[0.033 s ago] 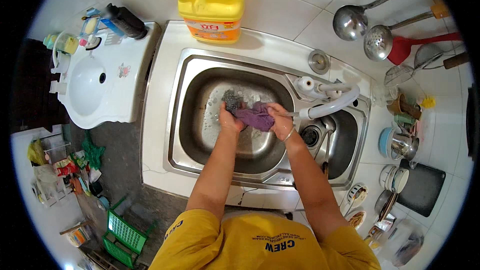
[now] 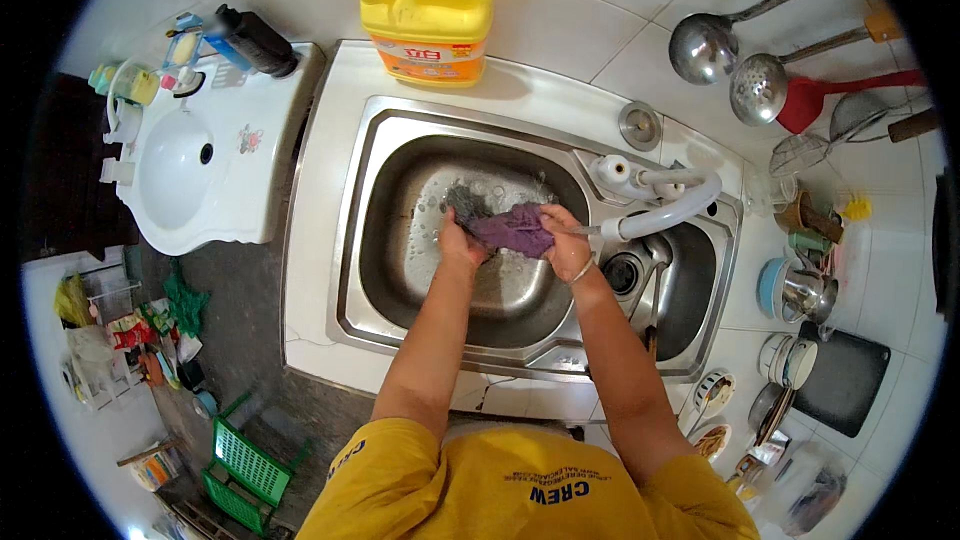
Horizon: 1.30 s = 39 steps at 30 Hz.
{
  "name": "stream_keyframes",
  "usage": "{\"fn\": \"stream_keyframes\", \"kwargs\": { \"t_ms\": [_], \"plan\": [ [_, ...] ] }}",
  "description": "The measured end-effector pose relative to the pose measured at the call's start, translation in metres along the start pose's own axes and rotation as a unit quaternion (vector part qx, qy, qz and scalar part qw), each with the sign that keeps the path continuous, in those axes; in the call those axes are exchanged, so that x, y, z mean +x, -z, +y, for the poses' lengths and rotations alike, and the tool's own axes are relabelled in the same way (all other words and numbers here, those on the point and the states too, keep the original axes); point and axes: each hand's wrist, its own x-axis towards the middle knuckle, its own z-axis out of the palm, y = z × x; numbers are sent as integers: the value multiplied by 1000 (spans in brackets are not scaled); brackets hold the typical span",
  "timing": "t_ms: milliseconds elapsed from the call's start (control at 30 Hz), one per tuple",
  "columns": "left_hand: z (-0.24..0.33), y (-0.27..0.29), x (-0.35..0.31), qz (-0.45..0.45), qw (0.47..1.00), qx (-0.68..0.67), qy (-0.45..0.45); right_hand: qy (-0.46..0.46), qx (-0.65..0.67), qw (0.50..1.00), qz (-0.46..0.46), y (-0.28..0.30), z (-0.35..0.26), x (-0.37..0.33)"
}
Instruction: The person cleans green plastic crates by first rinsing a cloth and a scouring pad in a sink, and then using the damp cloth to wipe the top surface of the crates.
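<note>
Over the large left basin of the steel sink (image 2: 350,280), both my hands hold a wet purple cloth (image 2: 515,230). My right hand (image 2: 567,245) is closed around its right end, close under the spout of a white tap (image 2: 655,218). My left hand (image 2: 458,240) is closed at the other end, where a dark grey, rough piece (image 2: 466,202) shows. I cannot tell whether this grey piece is a scouring pad or part of the cloth. A thin stream from the spout reaches my right hand. Water and bubbles lie on the basin floor.
A yellow pump jug (image 2: 430,30) stands behind the sink. The small right basin (image 2: 690,290) holds a long-handled utensil. Ladles (image 2: 705,48) hang on the right wall, above bowls (image 2: 788,358) and a black board (image 2: 845,380). A white washbasin (image 2: 170,180) is at the left.
The grey piece and the cloth have shifted a little between my hands, and the grey piece looks more spread out. Both hands keep nearly the same place.
</note>
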Motion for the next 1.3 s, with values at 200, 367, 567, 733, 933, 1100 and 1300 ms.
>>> {"fn": "stream_keyframes", "kwargs": {
  "t_ms": [200, 367, 567, 733, 933, 1100, 1300],
  "plan": [
    [-25, -19, -24, -80, 987, 43, 131, 161, -378, 912, 21, -34, -15, -26],
    [-20, -53, -49, -90, 992, -66, 51, 239, -211, 929, 189, -26, 10, -39],
    [-11, -47, -38, -175, 978, -113, -9, -152, 39, 987, -15, -12, -8, -34],
    [-3, -34, -45, -213, 976, -39, 16, -137, -65, 986, -73, 6, -3, -19],
    [-5, -35, -48, -107, 986, -125, -7, 123, 8, 988, 90, 39, 14, 1],
    [-15, -5, -21, -61, 998, 2, 12, 97, 51, 993, 34, 6, -1, -15],
    [-47, -44, -38, -92, 994, 54, 31, 243, -388, 884, 97, -42, 15, -46]
  ]
}}
